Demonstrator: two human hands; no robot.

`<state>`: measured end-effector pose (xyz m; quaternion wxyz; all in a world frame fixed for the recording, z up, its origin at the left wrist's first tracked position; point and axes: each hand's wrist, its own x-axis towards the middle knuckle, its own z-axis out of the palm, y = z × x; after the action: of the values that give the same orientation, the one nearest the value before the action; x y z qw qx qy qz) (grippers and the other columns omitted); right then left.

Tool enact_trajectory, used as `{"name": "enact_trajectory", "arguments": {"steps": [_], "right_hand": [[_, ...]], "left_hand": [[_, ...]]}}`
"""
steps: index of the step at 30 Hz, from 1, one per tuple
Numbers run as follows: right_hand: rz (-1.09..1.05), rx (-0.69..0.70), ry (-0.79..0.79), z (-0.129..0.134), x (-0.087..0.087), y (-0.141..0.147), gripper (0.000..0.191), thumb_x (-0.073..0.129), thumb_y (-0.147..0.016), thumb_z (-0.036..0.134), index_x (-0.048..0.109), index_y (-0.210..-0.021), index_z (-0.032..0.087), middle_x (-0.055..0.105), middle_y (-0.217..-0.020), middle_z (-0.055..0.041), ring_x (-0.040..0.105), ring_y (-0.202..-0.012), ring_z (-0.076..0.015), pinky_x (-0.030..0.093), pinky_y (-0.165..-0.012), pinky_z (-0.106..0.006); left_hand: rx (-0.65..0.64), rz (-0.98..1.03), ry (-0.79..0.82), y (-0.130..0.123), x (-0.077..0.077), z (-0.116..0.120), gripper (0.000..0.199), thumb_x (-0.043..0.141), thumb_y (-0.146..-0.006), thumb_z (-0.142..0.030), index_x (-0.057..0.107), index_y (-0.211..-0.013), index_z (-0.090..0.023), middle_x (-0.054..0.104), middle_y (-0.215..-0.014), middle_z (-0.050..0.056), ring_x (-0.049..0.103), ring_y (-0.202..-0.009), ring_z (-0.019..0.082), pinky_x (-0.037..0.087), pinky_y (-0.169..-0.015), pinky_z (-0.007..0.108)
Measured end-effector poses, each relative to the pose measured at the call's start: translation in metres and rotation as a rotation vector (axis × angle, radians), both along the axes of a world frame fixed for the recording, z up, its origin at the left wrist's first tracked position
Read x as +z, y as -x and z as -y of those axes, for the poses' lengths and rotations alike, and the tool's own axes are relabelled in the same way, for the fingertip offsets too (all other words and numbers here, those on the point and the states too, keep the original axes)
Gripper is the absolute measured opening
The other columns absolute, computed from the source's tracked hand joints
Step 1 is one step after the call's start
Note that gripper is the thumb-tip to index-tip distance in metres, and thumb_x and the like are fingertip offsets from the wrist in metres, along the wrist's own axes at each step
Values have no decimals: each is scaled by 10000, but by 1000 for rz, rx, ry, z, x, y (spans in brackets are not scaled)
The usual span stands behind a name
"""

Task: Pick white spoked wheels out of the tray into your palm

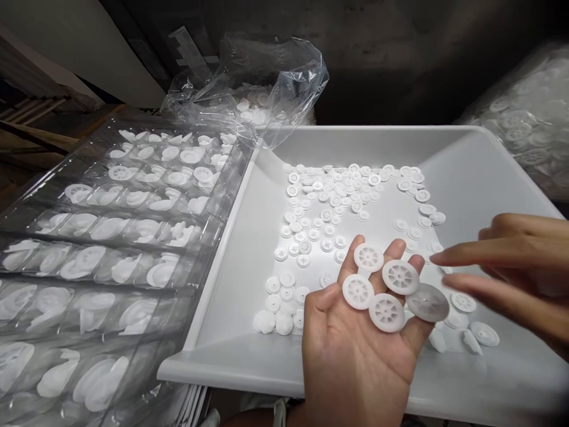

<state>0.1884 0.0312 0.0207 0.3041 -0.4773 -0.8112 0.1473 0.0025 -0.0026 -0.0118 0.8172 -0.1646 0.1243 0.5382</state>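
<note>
My left hand (355,350) is palm up over the white bin, with several white spoked plastic wheels (386,312) spread across its palm and fingers. One wheel (427,302) by the little finger looks more translucent than the others. To the right, my right hand (511,267) points toward these wheels, its fingertips apart and nothing visible between them; slight blur covers it. Beneath both hands, many loose white wheels (326,215) are scattered on the floor of the bin (224,279). Some of them are hidden behind my left hand.
On the left, a clear plastic tray (195,296) with compartments holds groups of white wheels and overlaps the bin's side. Behind the bin stands an open clear bag (302,77) containing white parts. Another full bag (533,118) sits at the right edge.
</note>
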Motion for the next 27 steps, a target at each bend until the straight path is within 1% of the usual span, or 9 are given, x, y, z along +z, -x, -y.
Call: {"name": "enact_trajectory", "arguments": {"steps": [3,5,7,11,13,16,19,23,27], "right_hand": [[77,2,18,0,1,7,269,698,-951,513,685,-1141,323,453,-689,29,446,-541,-124,342,-498,-303],[93,44,-10,-1,-1,10,247,703,-960,460,662,-1153,310,473,-740,27,448,-578,-118,351,-520,-290],[104,78,4,-2,-3,12,223,693,-969,432,642,-1147,307,484,-755,34,453,-591,-110,374,-536,-267],[106,77,101,-5,-6,12,277,669,-960,537,626,-1153,343,467,-703,61,429,-559,-94,363,-507,-235],[96,78,121,-6,-6,12,293,672,-949,567,627,-1149,358,487,-708,70,424,-554,-84,350,-495,-223],[59,93,178,-7,-7,14,241,682,-955,516,633,-1134,362,552,-765,80,477,-595,-67,381,-519,-194],[18,125,231,-8,-7,15,206,685,-962,467,634,-1125,352,598,-825,79,537,-664,-66,419,-560,-182],[33,145,221,-10,-7,11,206,689,-960,447,634,-1124,336,587,-792,59,530,-663,-85,407,-538,-196],[31,127,199,-12,-5,7,259,687,-957,458,611,-1183,357,588,-794,60,518,-641,-92,411,-522,-196]], "left_hand": [[-15,0,-19,1,0,1,743,573,-872,-381,360,-1569,-237,640,-1407,168,639,-1275,286,531,-1020,423],[-26,-15,3,2,4,1,693,534,-900,-375,383,-1561,-232,638,-1412,160,636,-1281,274,524,-1028,422],[-27,-39,45,2,9,0,659,501,-909,-377,415,-1546,-233,646,-1403,151,623,-1298,274,519,-1027,422],[-34,-91,122,1,17,-3,668,456,-911,-402,401,-1552,-227,657,-1387,151,577,-1349,300,519,-1004,427],[-40,-106,140,1,19,-4,701,456,-908,-401,345,-1576,-220,666,-1371,155,604,-1319,299,517,-1004,439],[-58,-122,162,0,21,-5,718,442,-915,-388,287,-1595,-220,669,-1363,155,647,-1262,277,520,-993,422],[-66,-135,162,-1,23,-5,691,395,-942,-405,275,-1600,-230,653,-1386,150,653,-1251,258,524,-975,391],[-71,-143,155,-1,23,-6,663,359,-967,-402,274,-1602,-228,659,-1379,149,674,-1206,247,542,-925,382],[-76,-133,157,0,23,-5,644,343,-985,-407,278,-1599,-222,656,-1383,164,693,-1170,265,542,-946,421]]}}
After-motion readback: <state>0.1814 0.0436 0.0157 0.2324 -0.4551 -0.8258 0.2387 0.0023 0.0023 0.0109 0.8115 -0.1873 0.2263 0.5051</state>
